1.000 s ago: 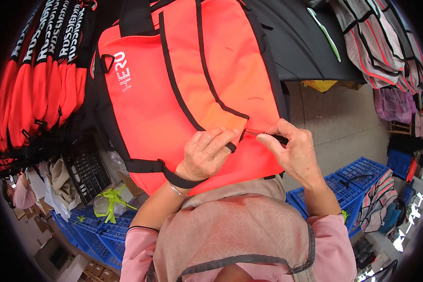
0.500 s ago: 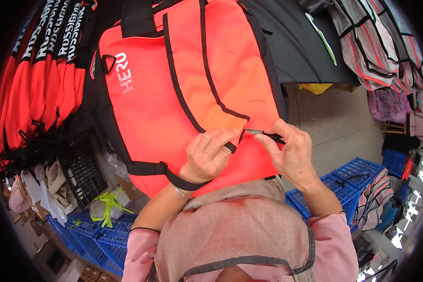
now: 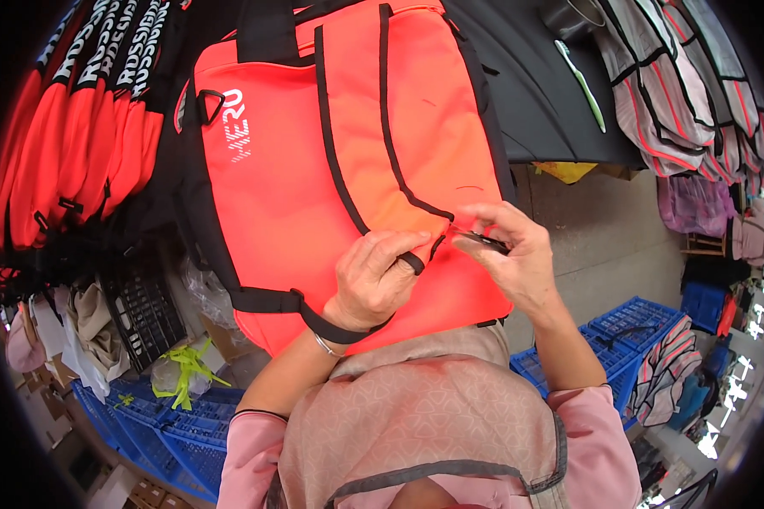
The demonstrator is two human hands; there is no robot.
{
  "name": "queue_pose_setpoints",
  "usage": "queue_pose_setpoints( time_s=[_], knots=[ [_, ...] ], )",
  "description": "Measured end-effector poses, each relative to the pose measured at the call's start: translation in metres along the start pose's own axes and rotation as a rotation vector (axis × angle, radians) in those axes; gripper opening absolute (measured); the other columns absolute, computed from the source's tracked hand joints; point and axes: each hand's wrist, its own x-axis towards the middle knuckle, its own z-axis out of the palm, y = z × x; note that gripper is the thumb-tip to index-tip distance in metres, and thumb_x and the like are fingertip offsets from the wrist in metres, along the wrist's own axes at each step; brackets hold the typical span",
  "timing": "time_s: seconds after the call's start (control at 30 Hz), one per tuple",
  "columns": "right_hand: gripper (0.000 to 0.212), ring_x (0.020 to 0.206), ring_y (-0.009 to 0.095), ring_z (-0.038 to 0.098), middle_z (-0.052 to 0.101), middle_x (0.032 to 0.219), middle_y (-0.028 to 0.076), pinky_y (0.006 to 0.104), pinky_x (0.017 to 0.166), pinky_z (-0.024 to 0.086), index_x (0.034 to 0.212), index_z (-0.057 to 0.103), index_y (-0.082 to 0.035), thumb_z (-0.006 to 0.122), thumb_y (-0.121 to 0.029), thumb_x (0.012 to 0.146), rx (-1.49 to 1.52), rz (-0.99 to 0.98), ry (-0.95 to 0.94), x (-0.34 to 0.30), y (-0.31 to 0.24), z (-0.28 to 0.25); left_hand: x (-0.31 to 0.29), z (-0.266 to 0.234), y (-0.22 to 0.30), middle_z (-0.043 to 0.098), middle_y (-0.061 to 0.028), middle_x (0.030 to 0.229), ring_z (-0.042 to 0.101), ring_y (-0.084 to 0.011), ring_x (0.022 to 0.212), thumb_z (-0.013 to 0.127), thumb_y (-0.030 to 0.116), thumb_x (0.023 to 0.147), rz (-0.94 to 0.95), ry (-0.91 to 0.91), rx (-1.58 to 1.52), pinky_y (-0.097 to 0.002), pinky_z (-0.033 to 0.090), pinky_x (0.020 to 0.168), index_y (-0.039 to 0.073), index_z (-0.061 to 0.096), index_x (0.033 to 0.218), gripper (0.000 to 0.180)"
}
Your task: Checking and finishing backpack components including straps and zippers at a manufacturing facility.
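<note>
As we look down past the person's chest, we find a bright coral-red bag (image 3: 284, 195) with black edging in the middle of the view, lying flat on a black cover (image 3: 539, 102); its long axis runs away from the wearer, leaning slightly so that the far end sits a little to the left, and its near end meets the grey-brown apron (image 3: 424, 399); an orange-red shoulder strap (image 3: 356, 127) runs down the bag lengthwise, ending in an angled corner at the hands.

We see the left hand (image 3: 370, 282) closed, thumb against fingers, on a short piece of black webbing (image 3: 412, 262) beside that corner; a black side strap (image 3: 263, 300) crosses its wrist; the right hand (image 3: 514, 259) pinches a small dark tool (image 3: 489, 243) between thumb and fingers, its tip pointing up and left toward the corner; we cannot tell whether they touch.

Beyond the bag, to its right, we notice a toothbrush (image 3: 582, 85); red bags (image 3: 72, 161) hang at far left; blue crates (image 3: 632, 327) stand at lower right.
</note>
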Motion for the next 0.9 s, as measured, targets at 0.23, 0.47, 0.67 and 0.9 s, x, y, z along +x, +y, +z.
queue_pose_setpoints(
  time_s=[0.23, 0.47, 0.67, 0.9],
  knots=[
    [0.021, 0.077, 0.02, 0.067, 0.067, 0.089, 0.011, 0.0293, 0.069, 0.053, 0.097, 0.07, 0.001, 0.072, 0.007, 0.077, -0.2, -0.304, -0.063, 0.013, 0.009, 0.007, -0.001, 0.0, -0.001, 0.067, -0.0067, 0.095, 0.064, -0.0225, 0.079, 0.082, -0.001, 0.062, -0.06, 0.019, -0.053, -0.032, 0.052, 0.063, 0.002, 0.07, 0.08, 0.022],
    [0.021, 0.071, 0.022, 0.06, 0.059, 0.086, 0.01, 0.0341, 0.065, 0.049, 0.101, 0.056, -0.001, 0.064, 0.002, 0.082, -0.457, -0.411, -0.246, 0.025, 0.01, 0.007, 0.003, -0.005, -0.005, 0.072, -0.0086, 0.102, 0.063, -0.0209, 0.077, 0.085, 0.003, 0.061, -0.079, -0.087, -0.135, -0.0311, 0.051, 0.063, 0.002, 0.068, 0.073, 0.02],
    [0.024, 0.069, 0.003, 0.038, 0.048, 0.08, -0.004, 0.022, 0.061, 0.037, 0.088, 0.053, -0.005, 0.055, -0.024, 0.101, 0.311, 0.158, 0.049, 0.035, 0.006, -0.015, 0.008, -0.013, -0.002, 0.074, -0.0092, 0.104, 0.063, -0.0199, 0.076, 0.084, 0.006, 0.068, -0.439, -0.079, -0.329, -0.0313, 0.051, 0.067, 0.002, 0.074, 0.084, 0.019],
    [0.028, 0.079, 0.021, 0.066, 0.064, 0.089, 0.01, 0.0319, 0.069, 0.054, 0.097, 0.063, -0.001, 0.079, -0.019, 0.083, -0.29, -0.159, 0.026, 0.011, -0.011, 0.01, 0.011, -0.014, 0.0, 0.074, -0.0088, 0.103, 0.067, -0.0188, 0.092, 0.08, 0.007, 0.077, -0.753, -0.053, -0.634, -0.0324, 0.052, 0.083, 0.007, 0.077, 0.099, 0.022]
  ],
)
